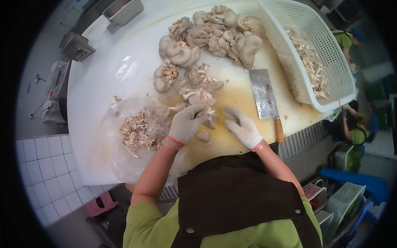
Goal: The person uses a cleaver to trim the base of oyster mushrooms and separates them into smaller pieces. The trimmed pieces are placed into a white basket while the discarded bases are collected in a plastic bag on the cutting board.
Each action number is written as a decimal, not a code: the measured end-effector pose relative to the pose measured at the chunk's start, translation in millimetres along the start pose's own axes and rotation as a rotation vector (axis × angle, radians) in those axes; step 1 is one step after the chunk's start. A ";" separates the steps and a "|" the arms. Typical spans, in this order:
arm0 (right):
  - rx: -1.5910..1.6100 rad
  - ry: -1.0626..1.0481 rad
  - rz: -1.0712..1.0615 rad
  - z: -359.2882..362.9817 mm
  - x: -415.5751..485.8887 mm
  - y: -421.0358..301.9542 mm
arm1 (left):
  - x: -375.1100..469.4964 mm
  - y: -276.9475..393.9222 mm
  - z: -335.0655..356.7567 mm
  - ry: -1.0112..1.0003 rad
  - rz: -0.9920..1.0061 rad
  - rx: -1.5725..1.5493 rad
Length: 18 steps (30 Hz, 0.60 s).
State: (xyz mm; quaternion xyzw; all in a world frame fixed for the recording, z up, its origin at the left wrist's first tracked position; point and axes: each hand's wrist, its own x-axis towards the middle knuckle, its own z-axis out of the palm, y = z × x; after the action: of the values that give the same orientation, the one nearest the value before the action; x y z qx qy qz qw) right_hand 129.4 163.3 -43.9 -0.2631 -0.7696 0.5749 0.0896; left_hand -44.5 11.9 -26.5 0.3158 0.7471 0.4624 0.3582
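Note:
My left hand [189, 121], in a white knit glove, holds an oyster mushroom piece [209, 123] between thumb and fingers, beside a small cluster [201, 97]. To its right my right hand [242, 126], gloved alike, is empty with the fingers apart and slightly curled. A loose mushroom cap [203, 136] lies on the board between the wrists. Larger oyster mushroom clusters [180, 52] spread across the far part of the white cutting board [102, 80]. At my left, a clear plastic bag [116, 161] holds torn mushroom stems and bases [136, 131].
A cleaver [263, 93] with a wooden handle lies right of my hands, handle towards me. Beyond it stands a pale perforated plastic basket [333, 102] with torn mushrooms. A metal pan [124, 14] sits far left. Two people in green shirts [358, 135] are at the right.

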 end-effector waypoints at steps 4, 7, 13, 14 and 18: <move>-0.084 -0.099 0.017 5.5 15.2 -22.5 | 1.6 11.0 10.8 -0.010 -0.094 -0.168; 0.142 -0.101 0.117 -0.1 16.6 -20.7 | 9.9 14.5 20.1 -0.064 -0.071 -0.072; 0.354 0.023 0.202 -6.4 13.6 0.2 | 7.9 15.7 52.9 0.009 -0.037 -0.339; 0.388 0.025 0.214 -8.1 14.3 1.7 | 7.9 16.5 53.4 0.008 -0.033 -0.333; 0.485 -0.046 0.324 -11.7 13.9 -3.2 | 7.2 22.9 41.8 0.008 -0.084 -0.321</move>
State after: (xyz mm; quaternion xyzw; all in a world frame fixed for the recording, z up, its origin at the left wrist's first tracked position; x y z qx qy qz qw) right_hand 121.8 179.6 -39.5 -0.3401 -0.5596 0.7548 0.0393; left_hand -10.6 45.7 -20.5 0.2213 0.6774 0.5618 0.4201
